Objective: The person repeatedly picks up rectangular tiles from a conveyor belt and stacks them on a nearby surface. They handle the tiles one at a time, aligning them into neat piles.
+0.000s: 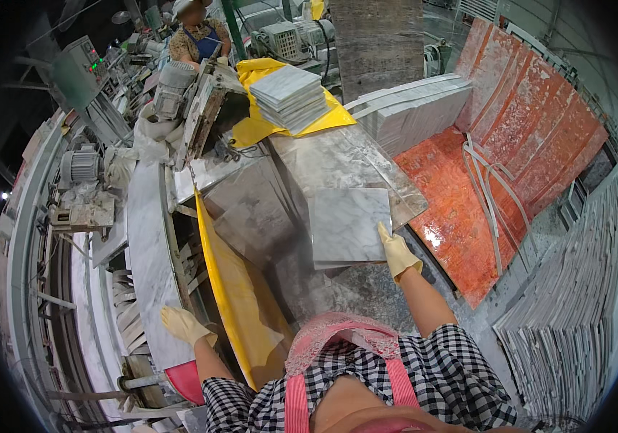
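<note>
My right hand [399, 255], in a pale yellow rubber glove, grips the right edge of a square white-and-grey marble tile [349, 225]. Thumb or fingers show on the tile's top face; the rest are hidden below. The tile is held roughly flat in front of me, just nearer than a dusty grey stone tabletop [331, 155]. To the left, my left hand [188, 325] wears a matching glove and stretches its fingers over a long white marble slab [151, 252] on the machine line. Nothing is in that hand; whether it touches the slab I cannot tell.
Stacked tiles [289, 95] lie on yellow sheeting [247, 72] beyond the tabletop. Tiles stand in a row [424, 108] beside a wet red pallet [446, 195]. Thin slabs [565, 310] fill the right. A yellow panel [233, 289] rises near my left arm; a co-worker [199, 40] stands among machines.
</note>
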{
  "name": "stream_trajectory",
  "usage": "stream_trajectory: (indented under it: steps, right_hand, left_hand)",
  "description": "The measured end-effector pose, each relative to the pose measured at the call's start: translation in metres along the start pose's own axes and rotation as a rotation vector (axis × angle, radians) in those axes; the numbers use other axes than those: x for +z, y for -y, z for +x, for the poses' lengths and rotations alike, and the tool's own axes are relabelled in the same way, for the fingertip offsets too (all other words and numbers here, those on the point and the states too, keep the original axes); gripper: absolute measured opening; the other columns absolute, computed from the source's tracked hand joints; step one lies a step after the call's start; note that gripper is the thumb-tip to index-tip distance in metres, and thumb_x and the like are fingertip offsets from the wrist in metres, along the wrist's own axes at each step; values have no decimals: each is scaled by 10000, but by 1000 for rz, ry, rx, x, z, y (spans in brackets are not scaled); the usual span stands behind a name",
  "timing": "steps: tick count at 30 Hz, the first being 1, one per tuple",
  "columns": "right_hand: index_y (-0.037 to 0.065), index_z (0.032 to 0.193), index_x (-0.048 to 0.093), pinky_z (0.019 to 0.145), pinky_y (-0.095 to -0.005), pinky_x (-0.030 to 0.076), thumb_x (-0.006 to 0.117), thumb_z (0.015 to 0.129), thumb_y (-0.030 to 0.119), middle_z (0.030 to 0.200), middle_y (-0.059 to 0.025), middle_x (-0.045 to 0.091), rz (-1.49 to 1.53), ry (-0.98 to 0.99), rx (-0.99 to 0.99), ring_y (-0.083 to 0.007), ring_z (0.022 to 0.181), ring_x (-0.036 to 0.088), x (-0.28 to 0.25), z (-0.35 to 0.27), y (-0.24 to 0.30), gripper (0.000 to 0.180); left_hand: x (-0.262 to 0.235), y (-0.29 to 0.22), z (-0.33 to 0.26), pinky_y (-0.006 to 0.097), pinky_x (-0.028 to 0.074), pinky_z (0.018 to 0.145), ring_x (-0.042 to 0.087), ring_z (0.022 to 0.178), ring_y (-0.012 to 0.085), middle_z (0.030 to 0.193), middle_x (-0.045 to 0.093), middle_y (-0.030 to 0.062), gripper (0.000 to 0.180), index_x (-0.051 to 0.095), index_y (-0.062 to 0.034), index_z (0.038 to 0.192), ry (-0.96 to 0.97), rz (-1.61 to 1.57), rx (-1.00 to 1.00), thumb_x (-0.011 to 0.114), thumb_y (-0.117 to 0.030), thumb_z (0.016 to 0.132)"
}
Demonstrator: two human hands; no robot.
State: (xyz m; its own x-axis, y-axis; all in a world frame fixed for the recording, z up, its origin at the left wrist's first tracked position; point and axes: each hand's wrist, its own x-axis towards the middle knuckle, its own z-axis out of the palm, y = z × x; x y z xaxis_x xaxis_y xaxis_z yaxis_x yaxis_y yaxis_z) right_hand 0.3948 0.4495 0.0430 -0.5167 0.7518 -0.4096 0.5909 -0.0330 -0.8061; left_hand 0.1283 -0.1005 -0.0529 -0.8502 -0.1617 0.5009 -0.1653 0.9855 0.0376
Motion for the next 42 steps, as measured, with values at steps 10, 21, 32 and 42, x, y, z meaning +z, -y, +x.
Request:
stream_trajectory:
  steps: [10,21,32,42]
  right_hand:
    - [-138,1366,547,1008,-385,454,535,937,718,1298,-226,645,163,12,134,-300,1177,614,4,7,-2,957]
    - [-148,1354,552,974,-382,473,524,933,734,1262,-216,657,88,-42,25,-288,1120,625,6,6,-1,977]
    - [-150,1349,559,1014,-363,454,537,938,721,1295,-205,651,109,-6,18,-271,1162,612,7,19,-15,963]
    - [-68,1263,666,944,-361,460,530,969,658,1119,-122,697,37,-56,-59,-204,1007,612,-2,2,-8,795]
  left_hand:
    - [-12,-5,1,442,414,1116,589,1224,400,1267,652,286,365,640,103,1233,88,-105,-66,464,-101,986]
    - [-23,-11,0,439,434,1068,590,1183,393,1226,653,271,336,642,97,1194,41,-129,-66,495,-89,956]
    - [-18,-8,0,433,438,1064,596,1186,389,1231,660,267,323,657,88,1172,68,-80,-52,489,-91,962]
    - [-14,-2,-7,454,502,934,636,1038,400,1089,680,264,273,663,62,1050,44,-385,-246,497,-147,996]
